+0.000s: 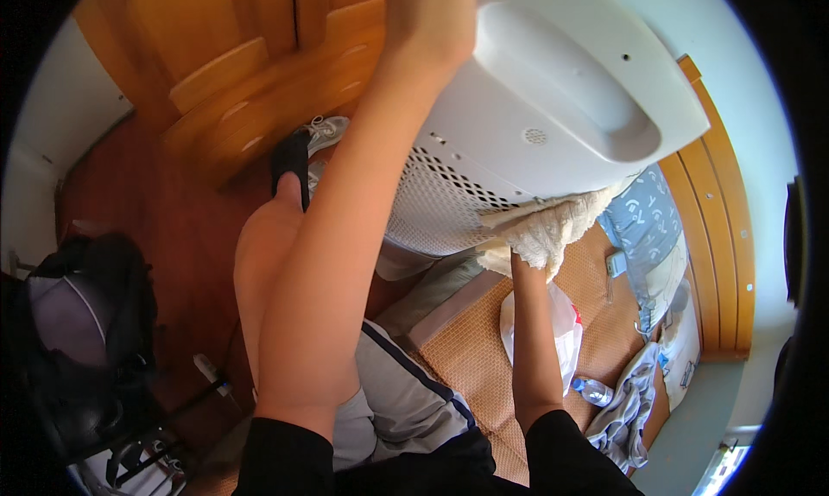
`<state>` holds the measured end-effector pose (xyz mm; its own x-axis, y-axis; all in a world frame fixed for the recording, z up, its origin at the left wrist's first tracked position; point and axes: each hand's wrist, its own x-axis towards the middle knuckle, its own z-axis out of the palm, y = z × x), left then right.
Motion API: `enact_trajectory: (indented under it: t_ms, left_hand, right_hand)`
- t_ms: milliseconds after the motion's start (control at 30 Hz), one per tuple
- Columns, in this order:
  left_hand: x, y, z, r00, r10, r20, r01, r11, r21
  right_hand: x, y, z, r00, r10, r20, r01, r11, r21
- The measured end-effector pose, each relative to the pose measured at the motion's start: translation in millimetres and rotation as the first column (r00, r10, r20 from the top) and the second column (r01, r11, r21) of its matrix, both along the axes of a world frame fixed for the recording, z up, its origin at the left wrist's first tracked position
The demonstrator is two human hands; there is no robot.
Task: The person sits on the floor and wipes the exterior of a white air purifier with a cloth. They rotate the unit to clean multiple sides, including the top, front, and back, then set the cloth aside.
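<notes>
A white plastic appliance (537, 159) with a perforated grille and a recessed handhold fills the upper right of the view, tilted. At the top rim, my left hand (431, 17) lies against the appliance's left side; its fingers are cut off by the frame. A cream textured cloth (550, 230) is bunched at the appliance's lower edge, next to the grille. My right hand (516, 238) is in the cloth and mostly hidden by it, pressing it to the appliance.
Beneath my right arm lies a woven mat (466, 327) on a bed, with a white plastic bag (567, 324), a water bottle (592, 392) and grey clothing (628, 405). A power strip (212, 374) and a dark bag (84, 302) are at left. Wooden cabinet doors (214, 30) stand ahead.
</notes>
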<state>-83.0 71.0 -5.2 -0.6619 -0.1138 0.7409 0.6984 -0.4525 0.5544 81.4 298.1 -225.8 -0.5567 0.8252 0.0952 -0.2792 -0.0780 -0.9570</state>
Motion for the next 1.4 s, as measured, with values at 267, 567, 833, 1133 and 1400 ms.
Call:
enact_trajectory:
  t_ms: [267,567,833,1133,1400]
  left_hand:
    - [12.0,-5.7,4.5,1.000,0.015,-0.019,-0.015,1.000,-0.001]
    - [39.3,-4.6,7.3,0.996,0.062,0.059,-0.060,0.998,-0.036]
    - [28.2,-8.6,2.6,0.990,0.132,-0.041,-0.135,0.988,-0.078]
    - [5.4,-4.0,8.0,0.999,-0.021,0.037,0.022,1.000,-0.010]
    - [12.1,-2.8,7.1,0.998,0.069,0.012,-0.069,0.997,-0.018]
  right_hand:
    - [-12.4,-59.4,-52.1,0.914,-0.374,0.157,0.248,0.820,0.516]
    - [1.4,-74.9,-76.0,0.772,-0.553,0.312,-0.017,0.474,0.880]
    - [-7.0,-59.1,-50.3,0.711,-0.482,0.512,-0.333,0.410,0.849]
    - [-1.8,-73.7,-77.1,0.759,-0.590,0.275,-0.254,0.121,0.960]
    - [1.8,-36.5,-49.1,0.502,-0.166,0.849,-0.808,0.260,0.529]
